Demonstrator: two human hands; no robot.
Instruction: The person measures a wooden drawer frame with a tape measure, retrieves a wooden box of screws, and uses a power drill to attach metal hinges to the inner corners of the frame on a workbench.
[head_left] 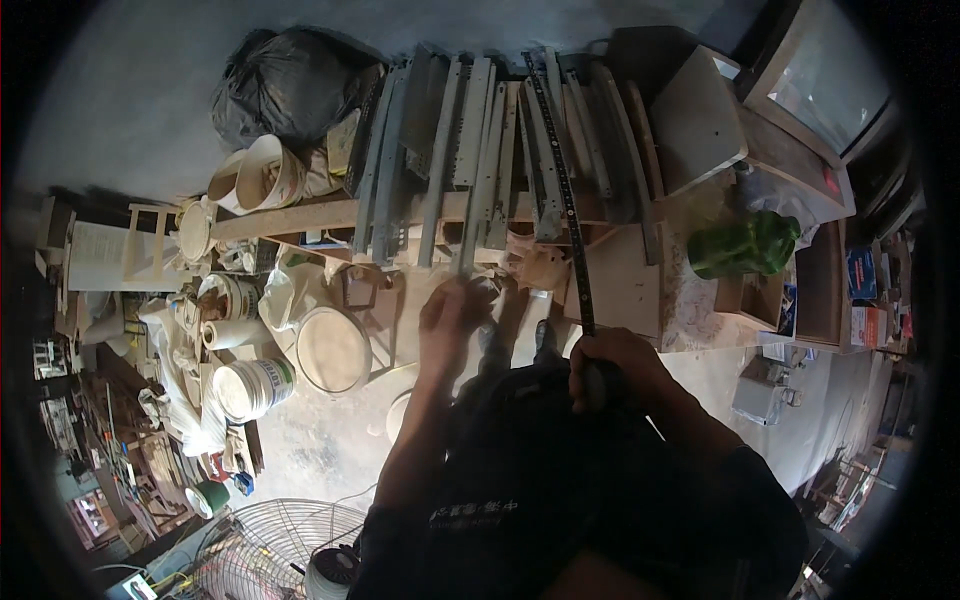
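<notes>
My right hand (605,365) is closed around the case of a tape measure (572,235). Its long black blade stretches away from me and lies over the row of metal rails. Blurred by motion, my left hand (455,308) has its fingers curled at the near end of a narrow grey metal rail (467,240), which also looks smeared. Several more grey metal rails (440,165) lean side by side beyond my hands, across a wooden board (290,220). Some have small holes along them. My fingertips on the left are hard to make out.
A green plastic jug (745,245) lies on the bench at right, beside an open wooden box (750,300). To the left stand a white bucket (253,388) and a round stool top (333,349). A wire-caged fan (270,550) is close at lower left. A black bag (290,85) sits far left.
</notes>
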